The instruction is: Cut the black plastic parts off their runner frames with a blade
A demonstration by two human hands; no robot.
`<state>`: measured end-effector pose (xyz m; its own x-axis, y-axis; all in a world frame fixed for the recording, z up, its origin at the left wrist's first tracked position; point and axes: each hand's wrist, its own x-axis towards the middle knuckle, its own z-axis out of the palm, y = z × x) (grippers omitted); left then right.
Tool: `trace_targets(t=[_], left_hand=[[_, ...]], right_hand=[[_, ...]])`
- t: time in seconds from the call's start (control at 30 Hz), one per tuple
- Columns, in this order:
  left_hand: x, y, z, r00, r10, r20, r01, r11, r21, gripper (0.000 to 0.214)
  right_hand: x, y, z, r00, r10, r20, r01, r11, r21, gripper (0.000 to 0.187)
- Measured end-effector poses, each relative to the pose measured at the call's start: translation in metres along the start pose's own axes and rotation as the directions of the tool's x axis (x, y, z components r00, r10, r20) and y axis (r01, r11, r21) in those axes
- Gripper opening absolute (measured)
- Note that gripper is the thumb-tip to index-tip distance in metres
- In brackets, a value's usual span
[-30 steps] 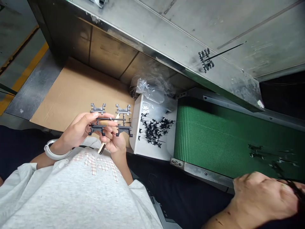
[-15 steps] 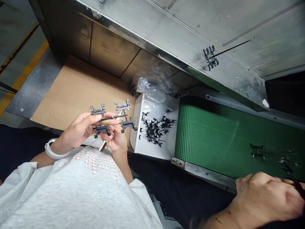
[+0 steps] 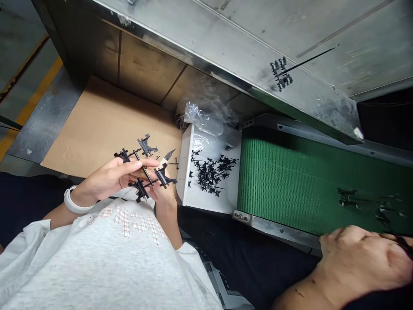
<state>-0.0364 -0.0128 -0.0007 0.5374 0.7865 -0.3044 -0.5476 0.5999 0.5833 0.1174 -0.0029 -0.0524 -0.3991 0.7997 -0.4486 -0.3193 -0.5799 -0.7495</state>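
Observation:
My left hand (image 3: 111,176) grips a black moulded plastic frame (image 3: 143,167) with bracket-shaped ends and a thin central rod. My right hand (image 3: 163,193) sits under the frame's lower end and supports it. Its fingers also hold a craft knife (image 3: 166,158), whose pale handle and small steel blade stick out above the hand, close to the frame but apart from it. Much of the knife's handle is hidden by my fingers. A white band circles my left wrist.
A white bin (image 3: 185,172) holds a heap of small black parts (image 3: 209,174) beside a clear plastic bag (image 3: 203,116). Cardboard (image 3: 106,125) lies left. A co-worker's hand (image 3: 358,258) holds black parts at the edge of a green conveyor belt (image 3: 284,185).
The black frame has turned clockwise and now sits tilted. The knife blade now shows above my right hand, and the knife's lower end no longer shows below it.

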Motion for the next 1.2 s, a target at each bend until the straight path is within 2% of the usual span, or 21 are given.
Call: trace_targets(t=[0.07,0.2,0.33,0.47,0.57,0.67,0.73,0.87,0.97,1.07,1.2], left_hand=[[0.000,0.000,0.003,0.998,0.047,-0.032,-0.046,0.998,0.044,0.025],[-0.003,0.002,0.005,0.988,0.099,-0.120,-0.092,0.994,0.065,0.023],[-0.006,0.004,0.007,0.970,0.157,-0.186,-0.138,0.984,0.113,0.031],[-0.005,0.004,0.009,0.952,0.220,-0.215,-0.162,0.953,0.256,0.033],[-0.005,0.002,0.008,0.938,0.240,-0.249,-0.151,0.932,0.329,0.029],[-0.007,0.002,0.008,0.944,0.233,-0.233,-0.138,0.921,0.365,0.027],[-0.008,0.003,0.010,0.947,0.222,-0.232,-0.127,0.923,0.364,0.028],[-0.009,0.008,0.016,0.944,0.216,-0.247,-0.124,0.932,0.341,0.027],[-0.010,0.009,0.017,0.952,0.208,-0.224,-0.127,0.936,0.328,0.023],[-0.011,0.007,0.015,0.967,0.179,-0.184,-0.110,0.936,0.335,0.019],[-0.013,0.007,0.012,0.971,0.166,-0.172,-0.096,0.930,0.356,0.019]], right_hand=[[-0.006,-0.005,-0.003,0.995,-0.098,0.021,0.099,0.992,-0.072,0.035],[-0.021,-0.021,-0.014,0.973,-0.222,0.060,0.229,0.956,-0.183,0.049],[-0.037,-0.034,-0.019,0.905,-0.415,0.091,0.411,0.804,-0.429,0.039],[-0.048,-0.041,-0.014,0.866,-0.473,0.164,0.478,0.685,-0.550,0.028],[-0.050,-0.043,-0.011,0.828,-0.508,0.238,0.546,0.633,-0.549,0.022],[-0.049,-0.043,-0.011,0.801,-0.524,0.290,0.586,0.590,-0.555,0.018],[-0.049,-0.043,-0.012,0.771,-0.546,0.328,0.616,0.508,-0.602,0.021],[-0.050,-0.046,-0.012,0.637,-0.617,0.461,0.700,0.214,-0.681,0.032],[-0.049,-0.050,-0.011,0.593,-0.621,0.512,0.709,0.101,-0.698,0.039],[-0.047,-0.053,-0.010,0.584,-0.619,0.526,0.711,0.076,-0.699,0.041],[-0.046,-0.056,-0.009,0.597,-0.587,0.546,0.752,0.172,-0.637,0.036]])
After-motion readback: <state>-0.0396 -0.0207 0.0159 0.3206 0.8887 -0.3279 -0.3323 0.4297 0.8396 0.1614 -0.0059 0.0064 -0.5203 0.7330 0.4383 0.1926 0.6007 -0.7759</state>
